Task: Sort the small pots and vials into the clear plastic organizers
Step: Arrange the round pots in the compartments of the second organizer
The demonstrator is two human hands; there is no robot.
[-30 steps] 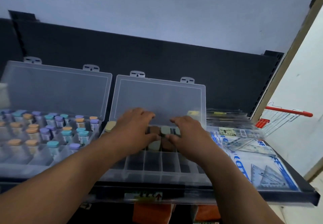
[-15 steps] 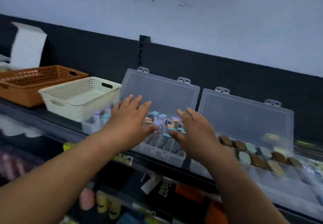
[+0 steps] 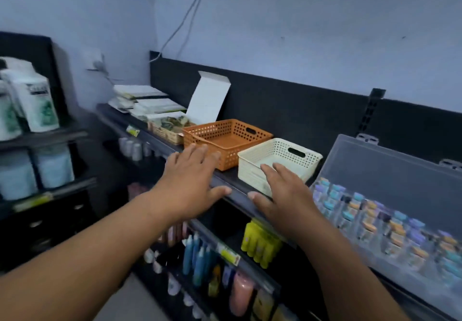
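Setting: pale blue wall, with a cable running down it to a black back panel. A dark shelf runs from the far left to the near right.

On the shelf, left to right:
- Packets, stacked flat, white and green.
- Carton, white flap standing upright, just behind the orange basket.
- Orange basket, perforated, nothing visible inside it.
- Cream basket, perforated, just beside the orange one on its right.
- Organizer, clear plastic, just right of the cream basket. Its lid is raised and leans back toward the panel.
- Vials, upright in rows inside the organizer's compartments, with blue, orange and purple caps. They are blurred and no count is possible.

Hands:
- Left hand, palm down, fingers straight and spread, holding nothing. It is over the shelf's front edge, before the orange basket.
- Right hand, palm down, fingers straight and spread, holding nothing. It is before the cream basket, with its fingertips across the basket's front wall in view. Whether either hand touches anything cannot be told.

Below the shelf:
- Bottles, blue, pink and white, hanging in rows.
- Yellow pack, under the right hand.

Far left: a rack with white pouches.
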